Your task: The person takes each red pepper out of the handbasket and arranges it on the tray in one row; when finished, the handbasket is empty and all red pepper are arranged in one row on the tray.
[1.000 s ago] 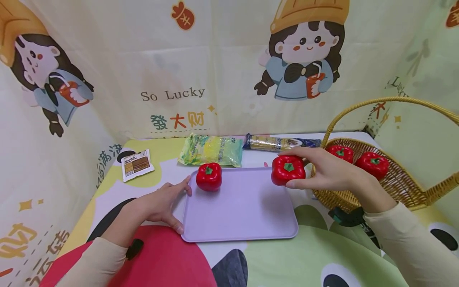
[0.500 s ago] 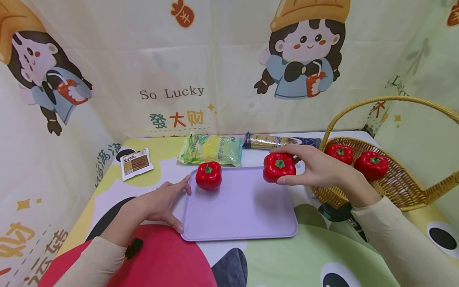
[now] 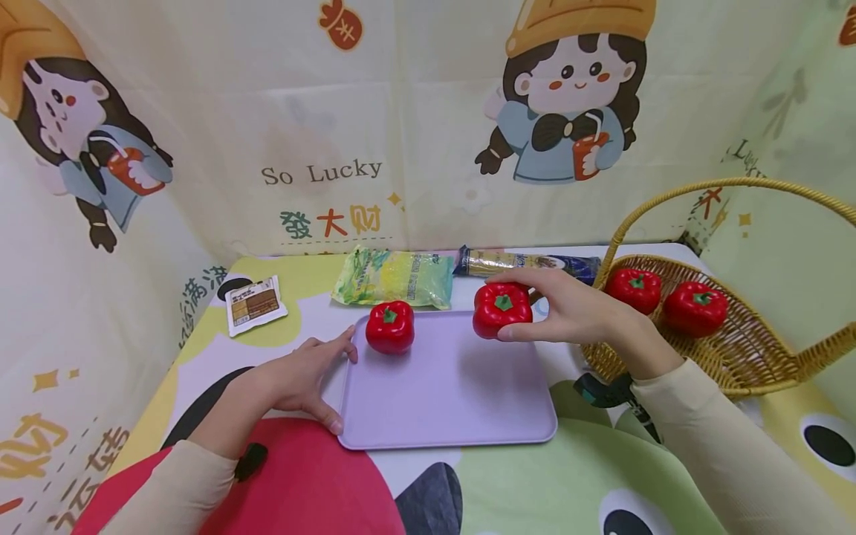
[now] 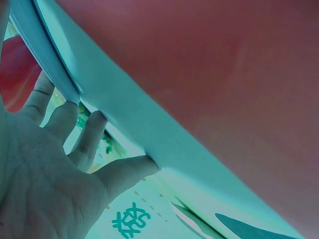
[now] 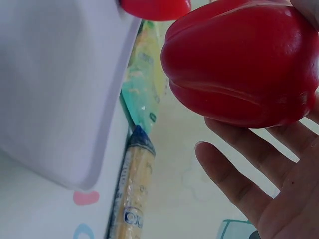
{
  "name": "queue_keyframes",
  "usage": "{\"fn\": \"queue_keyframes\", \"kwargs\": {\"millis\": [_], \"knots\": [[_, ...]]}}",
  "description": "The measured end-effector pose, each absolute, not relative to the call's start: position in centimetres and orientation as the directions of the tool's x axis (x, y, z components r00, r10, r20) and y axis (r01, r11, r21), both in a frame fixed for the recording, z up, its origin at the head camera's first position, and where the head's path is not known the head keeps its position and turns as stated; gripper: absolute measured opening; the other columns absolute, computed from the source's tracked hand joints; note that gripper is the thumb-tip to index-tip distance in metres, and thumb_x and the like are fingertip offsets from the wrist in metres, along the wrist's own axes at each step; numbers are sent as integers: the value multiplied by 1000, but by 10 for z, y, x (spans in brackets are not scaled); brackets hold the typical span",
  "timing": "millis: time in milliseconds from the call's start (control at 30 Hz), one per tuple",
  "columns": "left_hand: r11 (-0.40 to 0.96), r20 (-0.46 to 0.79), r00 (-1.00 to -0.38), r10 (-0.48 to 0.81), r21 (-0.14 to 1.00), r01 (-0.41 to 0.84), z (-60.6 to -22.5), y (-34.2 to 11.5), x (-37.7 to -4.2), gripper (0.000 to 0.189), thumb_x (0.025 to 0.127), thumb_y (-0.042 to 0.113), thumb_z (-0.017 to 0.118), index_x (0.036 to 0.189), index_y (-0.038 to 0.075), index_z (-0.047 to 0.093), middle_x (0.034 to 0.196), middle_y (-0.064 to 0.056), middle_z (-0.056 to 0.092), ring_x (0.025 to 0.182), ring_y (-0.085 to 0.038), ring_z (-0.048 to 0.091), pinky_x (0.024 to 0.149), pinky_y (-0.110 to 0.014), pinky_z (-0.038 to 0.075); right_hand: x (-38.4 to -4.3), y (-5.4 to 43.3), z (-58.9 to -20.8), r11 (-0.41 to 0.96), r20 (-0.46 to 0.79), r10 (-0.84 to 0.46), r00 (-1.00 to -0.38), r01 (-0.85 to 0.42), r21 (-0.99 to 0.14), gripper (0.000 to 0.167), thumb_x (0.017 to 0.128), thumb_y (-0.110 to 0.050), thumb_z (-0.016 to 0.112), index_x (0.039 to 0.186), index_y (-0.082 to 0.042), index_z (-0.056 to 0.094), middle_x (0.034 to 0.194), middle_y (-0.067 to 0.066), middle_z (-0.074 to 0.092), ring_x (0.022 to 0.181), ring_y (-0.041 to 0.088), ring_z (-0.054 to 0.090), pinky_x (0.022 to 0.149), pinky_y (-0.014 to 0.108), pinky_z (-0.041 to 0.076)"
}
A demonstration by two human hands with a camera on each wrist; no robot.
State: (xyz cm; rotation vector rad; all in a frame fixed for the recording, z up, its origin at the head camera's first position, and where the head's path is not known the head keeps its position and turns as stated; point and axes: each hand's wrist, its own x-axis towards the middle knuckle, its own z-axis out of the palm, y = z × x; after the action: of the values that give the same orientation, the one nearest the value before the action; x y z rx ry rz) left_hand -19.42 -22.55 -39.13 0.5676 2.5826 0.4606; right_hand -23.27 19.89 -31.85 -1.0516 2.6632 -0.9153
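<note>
Your right hand (image 3: pixel 568 308) grips a raised red pepper (image 3: pixel 498 312) over the lilac tray (image 3: pixel 435 405) — right of the resting pepper (image 3: pixel 390 331); your left hand (image 3: pixel 301 383) (fingers spread) touches its left edge.

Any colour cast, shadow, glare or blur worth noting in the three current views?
Head view: even light, a soft shadow on the tray below the held pepper, small glints on its skin. Left wrist view: strong blue-green cast, tinting even the left hand. Right wrist view: colours more natural, gentle sheen on the pepper, print on the green packet too soft to read.
</note>
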Motion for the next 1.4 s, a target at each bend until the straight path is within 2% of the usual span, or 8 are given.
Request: {"fn": "queue_keyframes", "kwargs": {"millis": [267, 467, 700, 1033, 1233, 1400], "knots": [[859, -347, -815, 463, 403, 316, -391, -226, -194, 96, 53, 64, 94, 130, 30, 48, 162, -11, 33, 133, -33, 40, 100, -56, 51, -240, 183, -326, 545, 101, -673, -732, -584, -602, 74, 83, -44, 84, 147, -25, 52, 134, -3, 62, 121, 20, 58, 88, 41, 59], [860, -353, -815, 459, 406, 309, -391, -227, -192, 98, 53, 65, 94, 132, 30, 47, 158, -12, 37, 131, -32, 41, 98, -54, 52, -242, 170, -330, 491, 112, -704, -701, -595, -637, 71, 83, -44, 85, 144, -25, 54, 134, -6, 61, 120, 17, 58, 87, 37, 58], [856, -343, -813, 471, 399, 327, -391, -227, -193, 96, 54, 65, 93, 130, 31, 47, 162, -10, 32, 132, -33, 40, 96, -53, 53, -247, 159, -337, 472, 119, -715, -689, -601, -645, 74, 83, -43, 85, 146, -21, 54, 133, -6, 62, 119, 16, 59, 90, 38, 57], [867, -358, -816, 454, 388, 312, -388, -226, -194, 95, 54, 64, 94, 129, 31, 48, 164, -9, 29, 134, -33, 40, 95, -54, 54, -256, 147, -342, 403, 163, -743, -649, -628, -666, 69, 83, -38, 86, 142, -22, 55, 133, -8, 60, 121, 14, 57, 94, 41, 56], [864, -360, -814, 455, 400, 306, -388, -226, -193, 96, 54, 62, 94, 132, 31, 48, 162, -9, 32, 134, -32, 40, 93, -53, 55, -261, 141, -352, 361, 207, -740, -640, -637, -681, 65, 83, -32, 87, 139, -17, 58, 130, -4, 63, 119, 16, 59, 94, 43, 57], [863, -363, -813, 454, 407, 300, -390, -226, -192, 96, 55, 61, 94, 133, 31, 48, 163, -9, 31, 135, -33, 39, 94, -53, 55, -264, 134, -359, 397, 167, -729, -664, -608, -687, 70, 83, -36, 86, 143, -15, 56, 134, -3, 62, 120, 17, 60, 94, 43, 57]]}}
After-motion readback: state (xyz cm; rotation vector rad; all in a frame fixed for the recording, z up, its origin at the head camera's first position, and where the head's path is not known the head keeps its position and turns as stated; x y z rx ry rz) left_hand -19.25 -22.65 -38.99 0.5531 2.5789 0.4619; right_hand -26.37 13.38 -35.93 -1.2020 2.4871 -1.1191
